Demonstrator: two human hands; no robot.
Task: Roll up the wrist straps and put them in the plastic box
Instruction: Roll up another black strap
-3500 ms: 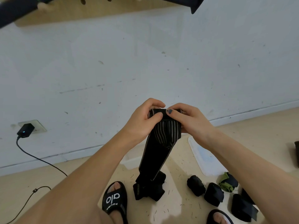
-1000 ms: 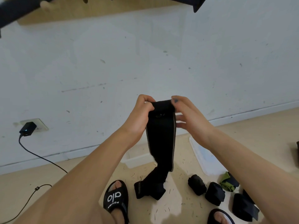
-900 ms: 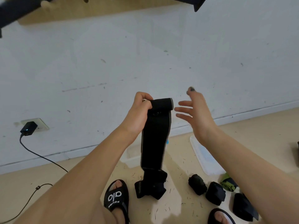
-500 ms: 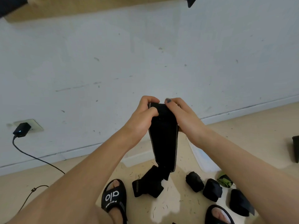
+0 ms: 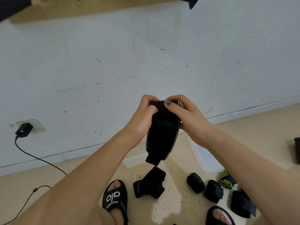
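Holding the strap (image 5: pixel 162 132) up in front of you, your left hand (image 5: pixel 142 120) and right hand (image 5: pixel 190 117) both pinch its top end. Its long side hangs straight down, so roll downward. The box (image 5: pixel 204 158) lies lower right.

The plastic box (image 5: pixel 205 161) lies mostly hidden behind the right forearm (image 5: pixel 253 161) and hanging wrist strap (image 5: pixel 162 135)
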